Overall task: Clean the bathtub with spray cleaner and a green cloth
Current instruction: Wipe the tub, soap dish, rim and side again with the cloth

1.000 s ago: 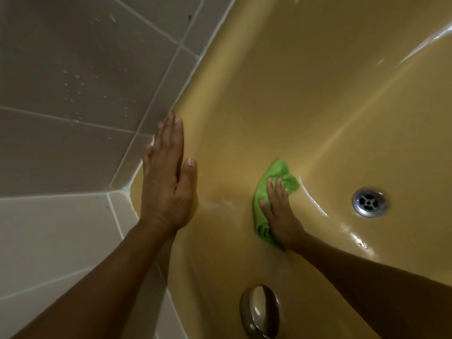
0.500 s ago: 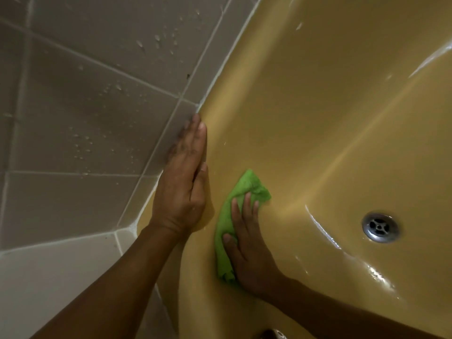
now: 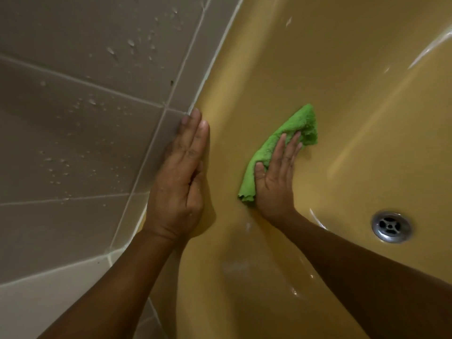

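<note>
The yellow bathtub [image 3: 342, 81] fills the right of the view, its inner wall wet and streaked. My right hand [image 3: 275, 182] lies flat with straight fingers on the crumpled green cloth [image 3: 291, 133], pressing it against the tub's inner wall. My left hand [image 3: 179, 187] rests flat with straight fingers along the tub's rim where it meets the tiled wall. No spray cleaner bottle is in view.
Grey wall tiles [image 3: 80, 106] with water drops and pale grout lines cover the left. A chrome drain [image 3: 390, 226] sits in the tub floor at the right. Wet patches shine on the tub wall below my right hand.
My right hand has slid the green cloth up and to the right along the tub wall. My left hand stays pressed on the rim. The chrome fitting at the bottom has left the view.
</note>
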Available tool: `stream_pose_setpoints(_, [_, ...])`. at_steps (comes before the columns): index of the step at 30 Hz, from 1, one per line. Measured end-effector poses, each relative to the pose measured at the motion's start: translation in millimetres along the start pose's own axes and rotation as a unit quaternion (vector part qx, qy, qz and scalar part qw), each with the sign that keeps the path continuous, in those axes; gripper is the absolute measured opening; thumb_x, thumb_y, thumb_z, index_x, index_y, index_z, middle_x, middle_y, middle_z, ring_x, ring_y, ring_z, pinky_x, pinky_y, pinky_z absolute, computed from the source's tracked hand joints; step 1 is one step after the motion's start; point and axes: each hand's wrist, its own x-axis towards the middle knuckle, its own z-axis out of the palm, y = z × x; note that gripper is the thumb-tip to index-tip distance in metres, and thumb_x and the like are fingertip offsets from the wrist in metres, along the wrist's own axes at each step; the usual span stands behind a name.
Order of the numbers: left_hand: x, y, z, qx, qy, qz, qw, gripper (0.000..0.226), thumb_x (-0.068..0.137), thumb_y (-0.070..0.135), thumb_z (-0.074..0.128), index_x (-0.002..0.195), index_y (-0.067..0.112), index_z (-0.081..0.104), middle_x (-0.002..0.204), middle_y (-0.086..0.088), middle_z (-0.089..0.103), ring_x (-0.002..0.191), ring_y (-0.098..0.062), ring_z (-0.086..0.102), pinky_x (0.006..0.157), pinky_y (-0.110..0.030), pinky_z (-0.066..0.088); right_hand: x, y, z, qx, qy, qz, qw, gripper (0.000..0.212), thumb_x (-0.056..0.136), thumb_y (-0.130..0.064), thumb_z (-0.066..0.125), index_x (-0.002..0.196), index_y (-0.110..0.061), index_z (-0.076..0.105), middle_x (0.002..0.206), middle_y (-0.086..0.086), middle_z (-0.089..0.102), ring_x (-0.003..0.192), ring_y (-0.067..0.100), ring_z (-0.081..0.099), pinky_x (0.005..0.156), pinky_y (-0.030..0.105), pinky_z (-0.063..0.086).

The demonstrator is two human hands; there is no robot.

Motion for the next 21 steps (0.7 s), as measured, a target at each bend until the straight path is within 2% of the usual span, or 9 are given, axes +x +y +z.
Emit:
stream_pose_setpoints(2, [16,0,0,0.020,-0.013,0.041,0.999,0.060,0.099,-0.002,0.042,0.157,-0.002,0.029,0.169,-0.014,0.017,0.159,-0.026,0.012,0.129,-0.041,0.015,5,31,-7,-0.022,-0.038,0.086,0.995,0.077,0.099,-0.067,0.010,0.159,-0.027,-0.020,0.166,0.005,-0.028,0.155,0.028,-0.020,0.125,0.058,0.000])
stream_pose_setpoints(4, [39,2,0,0.043,-0.023,0.092,0.995,0.059,0.099,0.001,0.045,0.156,-0.006,0.029,0.168,-0.017,0.018,0.159,-0.029,0.012,0.129,-0.043,0.015,3,63,-16,-0.060,-0.078,0.155,0.983,0.079,0.098,-0.067,0.014,0.159,-0.028,-0.019,0.167,0.003,-0.026,0.156,0.028,-0.015,0.124,0.061,0.004])
stream_pose_setpoints(7, [68,7,-1,0.071,-0.036,0.144,0.986,0.061,0.098,0.002,0.049,0.154,-0.009,0.029,0.166,-0.022,0.021,0.158,-0.032,0.012,0.128,-0.044,0.014,-13,95,-28,-0.164,-0.121,0.149,0.968,0.081,0.097,-0.067,0.013,0.160,-0.024,-0.015,0.169,0.009,-0.019,0.157,0.034,-0.008,0.124,0.059,0.010])
stream_pose_setpoints(10, [74,10,-2,0.089,-0.046,0.152,0.983,0.065,0.095,0.002,0.053,0.154,-0.010,0.029,0.166,-0.024,0.020,0.158,-0.036,0.011,0.128,-0.049,0.015,-25,105,-30,-0.193,-0.147,0.139,0.960,0.083,0.094,-0.069,0.009,0.159,-0.022,-0.013,0.168,0.012,-0.017,0.156,0.038,-0.004,0.122,0.057,0.012])
stream_pose_setpoints(13, [77,11,-2,0.105,-0.050,0.154,0.981,0.070,0.093,0.003,0.056,0.154,-0.010,0.026,0.167,-0.024,0.017,0.158,-0.038,0.011,0.127,-0.053,0.017,-33,99,-21,-0.145,-0.170,0.165,0.961,0.088,0.093,-0.068,0.015,0.162,-0.018,-0.004,0.165,0.011,-0.022,0.155,0.042,-0.007,0.122,0.057,0.015])
stream_pose_setpoints(15, [82,13,-1,0.107,-0.052,0.156,0.981,0.071,0.092,0.002,0.056,0.155,-0.010,0.025,0.167,-0.023,0.016,0.158,-0.037,0.010,0.127,-0.053,0.017,-47,93,-11,-0.099,-0.174,0.153,0.968,0.088,0.093,-0.067,0.020,0.161,-0.014,0.001,0.164,0.012,-0.019,0.154,0.043,-0.010,0.124,0.057,0.014])
stream_pose_setpoints(18, [88,15,-1,0.105,-0.055,0.163,0.980,0.069,0.093,0.001,0.054,0.154,-0.011,0.024,0.167,-0.023,0.016,0.158,-0.038,0.010,0.127,-0.052,0.015,-76,81,-3,-0.052,-0.203,0.124,0.970,0.087,0.094,-0.071,0.016,0.157,-0.020,-0.013,0.162,0.006,-0.031,0.151,0.031,-0.028,0.127,0.051,0.004])
stream_pose_setpoints(21, [93,16,-1,0.099,-0.053,0.162,0.980,0.066,0.096,0.003,0.051,0.154,-0.012,0.025,0.166,-0.024,0.017,0.158,-0.039,0.011,0.127,-0.053,0.016,-92,60,-5,-0.007,-0.223,0.103,0.969,0.088,0.090,-0.082,0.007,0.155,-0.031,-0.021,0.155,-0.009,-0.045,0.148,0.022,-0.036,0.127,0.044,-0.003])
